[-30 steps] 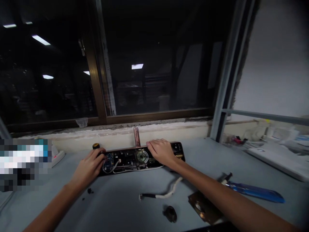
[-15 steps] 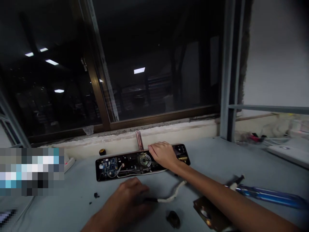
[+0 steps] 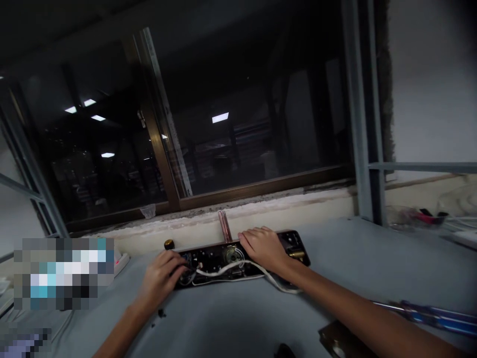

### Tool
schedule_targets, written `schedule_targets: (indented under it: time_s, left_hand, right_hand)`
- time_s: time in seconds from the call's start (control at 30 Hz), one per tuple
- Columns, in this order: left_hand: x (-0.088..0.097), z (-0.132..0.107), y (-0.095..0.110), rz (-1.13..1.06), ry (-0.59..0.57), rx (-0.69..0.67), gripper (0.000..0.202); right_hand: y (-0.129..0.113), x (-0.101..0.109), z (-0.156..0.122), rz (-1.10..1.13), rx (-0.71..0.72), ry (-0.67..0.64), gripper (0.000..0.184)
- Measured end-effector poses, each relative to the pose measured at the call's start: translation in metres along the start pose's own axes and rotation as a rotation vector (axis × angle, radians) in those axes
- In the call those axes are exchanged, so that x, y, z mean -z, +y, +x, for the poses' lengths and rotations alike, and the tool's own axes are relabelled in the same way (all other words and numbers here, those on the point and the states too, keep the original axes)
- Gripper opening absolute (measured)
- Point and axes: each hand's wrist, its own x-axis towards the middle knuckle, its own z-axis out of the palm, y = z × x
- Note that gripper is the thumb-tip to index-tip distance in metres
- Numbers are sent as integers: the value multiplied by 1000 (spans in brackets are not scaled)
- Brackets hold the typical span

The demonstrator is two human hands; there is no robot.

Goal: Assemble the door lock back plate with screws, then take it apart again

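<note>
Both of my hands are on the opened lock panel (image 3: pixel 214 258) again, which lies lengthwise on the grey table (image 3: pixel 335 258) just below the window sill (image 3: pixel 279 204). Half a second ago my left hand (image 3: pixel 164 276) was down on the table over the dark end of the white cable (image 3: pixel 276 283). Now it is up at the panel's left end, fingers curled and pinched on that end of the cable as far as the dim light shows. The cable no longer lies loose and apart. It runs across the panel's front edge and trails off under my right wrist, so it and the panel are now touching. My right hand (image 3: pixel 264 246) has not shifted: flat, open, palm down on the panel's right half, holding it steady. A brass knob (image 3: pixel 169 244) sits just behind my left hand. A copper-coloured rod (image 3: pixel 223 226) stands behind the panel's middle, and a blue-handled screwdriver (image 3: pixel 439 315) lies well apart to the right.
</note>
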Motion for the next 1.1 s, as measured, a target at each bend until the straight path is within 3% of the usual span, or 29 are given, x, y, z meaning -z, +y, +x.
schedule_targets:
  time_s: [0.27, 0.5, 0.63, 0.77, 0.93, 1.1]
  left_hand:
    - [-22, 4, -4, 176, 47, -43, 25]
    - [-29, -7, -9, 144, 114, 39, 22]
    - [-30, -9, -9, 109, 141, 81, 19]
    - [-31, -12, -8, 75, 130, 82, 19]
    - [-34, -13, -7, 16, 54, -27, 16]
    - [-33, -13, -8, 33, 63, -43, 17]
  right_hand:
    - [4, 7, -1, 192, 36, 28, 32]
    - [3, 32, 3, 385, 340, -112, 24]
    - [-13, 45, 7, 391, 471, -215, 3]
    - [-11, 63, 17, 454, 403, -260, 15]
    - [2, 76, 23, 623, 238, -297, 19]
    - [-7, 72, 19, 541, 298, -275, 21]
